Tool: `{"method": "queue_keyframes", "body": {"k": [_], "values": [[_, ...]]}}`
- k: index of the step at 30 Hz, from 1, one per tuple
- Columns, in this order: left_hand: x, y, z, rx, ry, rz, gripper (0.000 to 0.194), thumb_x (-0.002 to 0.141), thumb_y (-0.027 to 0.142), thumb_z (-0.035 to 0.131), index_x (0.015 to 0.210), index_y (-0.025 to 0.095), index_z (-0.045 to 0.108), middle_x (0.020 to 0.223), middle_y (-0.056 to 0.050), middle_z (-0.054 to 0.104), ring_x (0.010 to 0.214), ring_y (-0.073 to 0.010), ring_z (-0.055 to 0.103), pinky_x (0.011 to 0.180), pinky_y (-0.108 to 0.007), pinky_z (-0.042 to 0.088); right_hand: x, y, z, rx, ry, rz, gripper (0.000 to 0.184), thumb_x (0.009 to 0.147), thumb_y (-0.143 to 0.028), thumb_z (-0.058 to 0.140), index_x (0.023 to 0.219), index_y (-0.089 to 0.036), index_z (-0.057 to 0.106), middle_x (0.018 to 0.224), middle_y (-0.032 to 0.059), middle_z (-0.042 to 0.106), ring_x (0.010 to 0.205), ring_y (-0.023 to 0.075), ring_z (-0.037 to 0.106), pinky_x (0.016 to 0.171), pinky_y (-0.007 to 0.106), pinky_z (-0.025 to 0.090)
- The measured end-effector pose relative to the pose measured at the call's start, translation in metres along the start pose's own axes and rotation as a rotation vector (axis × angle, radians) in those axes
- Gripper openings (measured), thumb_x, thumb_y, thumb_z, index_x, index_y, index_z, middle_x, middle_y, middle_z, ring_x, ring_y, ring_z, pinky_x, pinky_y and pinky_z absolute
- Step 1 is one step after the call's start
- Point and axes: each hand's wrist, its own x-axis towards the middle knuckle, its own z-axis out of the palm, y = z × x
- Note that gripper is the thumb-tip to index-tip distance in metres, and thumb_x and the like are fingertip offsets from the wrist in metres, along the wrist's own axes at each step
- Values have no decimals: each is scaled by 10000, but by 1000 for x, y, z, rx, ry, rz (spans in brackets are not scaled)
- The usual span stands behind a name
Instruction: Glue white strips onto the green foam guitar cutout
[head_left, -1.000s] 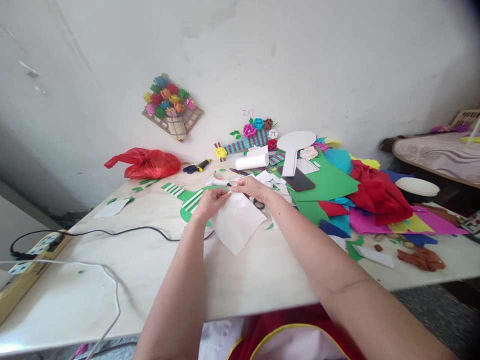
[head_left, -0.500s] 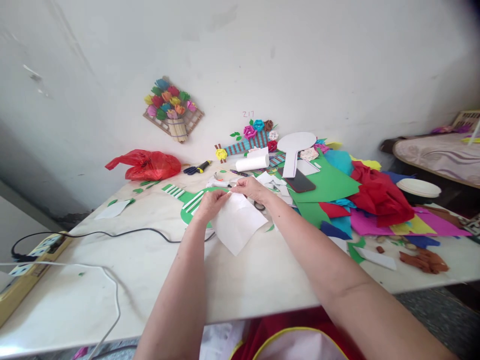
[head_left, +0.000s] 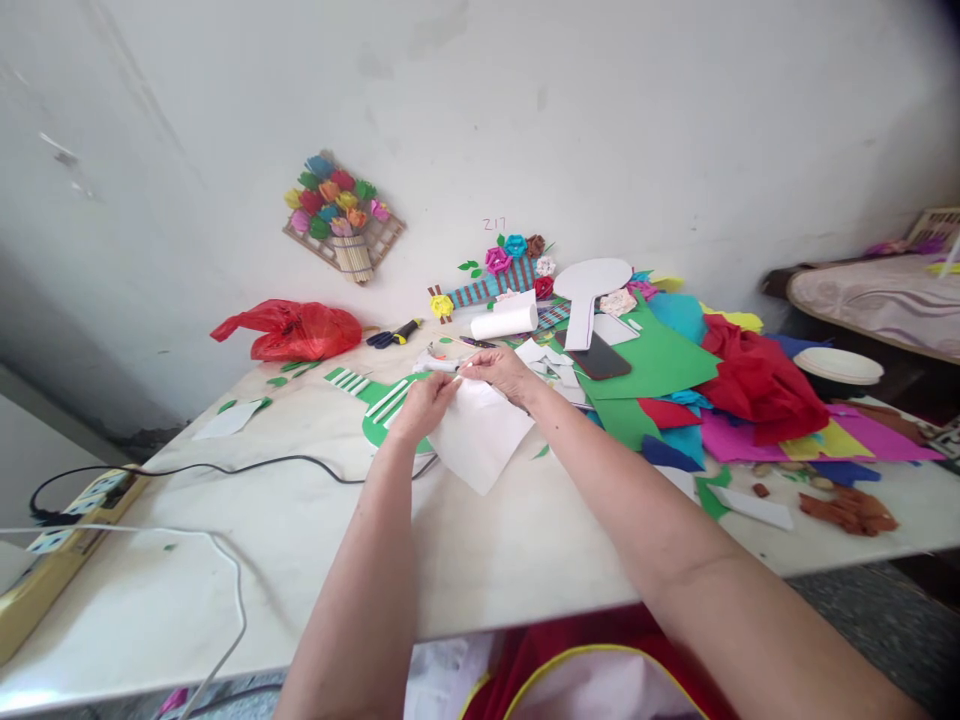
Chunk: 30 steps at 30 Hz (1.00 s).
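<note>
the left hand (head_left: 426,405) partly hides the green cutout (head_left: 373,431); the frame crops the power strip (head_left: 73,562).

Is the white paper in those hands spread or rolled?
Mostly spread: the white paper shows a broad face below the fingers. Whether its top edge is rolled, I cannot tell.

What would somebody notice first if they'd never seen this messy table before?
Probably the colourful flowers up on the wall, left of the middle. Next might come the crumpled red sheet on the right side of the table and the red bag at its back left. In the middle, the left hand and right hand pinch a white sheet.
</note>
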Motion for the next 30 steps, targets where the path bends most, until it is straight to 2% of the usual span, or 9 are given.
{"method": "queue_keyframes", "body": {"k": [6,16,22,30], "values": [[0,-1,1,12,49,11,298,791,408,451,731,153,594,640,-7,578,587,-122,474,575,-230,356,-4,-7,1,19,23,39,224,530,-306,713,652,-127,656,545,-27,548,494,78,449,533,231,355],[0,-1,3,-28,100,67,333,785,413,474,846,151,671,702,-26,652,624,-133,533,620,-222,398,-5,-7,-2,124,30,78,196,514,-252,732,652,-134,658,591,2,610,527,107,514,557,251,400],[0,3,1,-66,72,48,339,774,407,488,867,145,680,718,-29,661,640,-138,548,604,-222,405,-2,-1,-7,119,-11,30,179,537,-250,730,669,-143,672,602,8,623,558,115,533,586,256,417],[-1,4,-3,-285,-19,-27,356,725,363,553,985,147,667,859,-42,685,732,-166,589,640,-235,444,3,2,-12,197,-56,36,175,532,-239,744,669,-153,678,624,6,642,603,124,561,621,259,434]]}}
